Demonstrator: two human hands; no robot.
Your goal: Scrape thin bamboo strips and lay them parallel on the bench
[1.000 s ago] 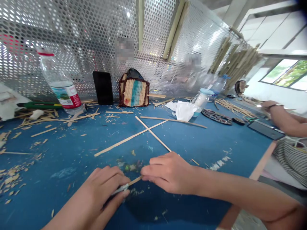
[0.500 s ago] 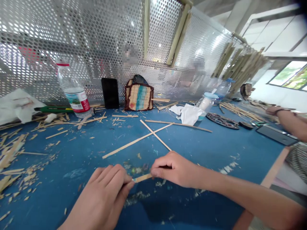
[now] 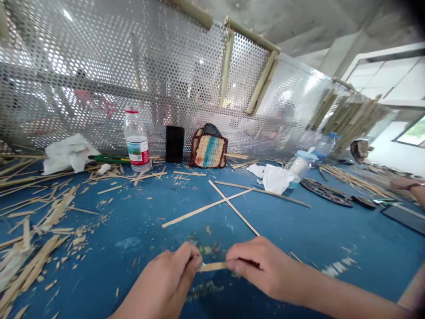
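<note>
A short flat bamboo strip is stretched between my two hands just above the blue table. My left hand pinches its left end, where a small whitish bit shows at the fingertips. Thumb and fingers of my right hand are closed on the other end. Beyond them, two longer strips lie crossed on the table: one strip slants up to the right, and the other strip runs down toward my right hand. A third strip lies behind these.
Split bamboo scraps litter the left side. Along the back stand a water bottle, a black phone-like slab and a small woven piece. White tissue and a dark oval tray lie right. A co-worker's arm shows at the right edge.
The view has swung left, so everything sits further right and lower in the picture. Both hands still grip the short strip, which now lies more level.
</note>
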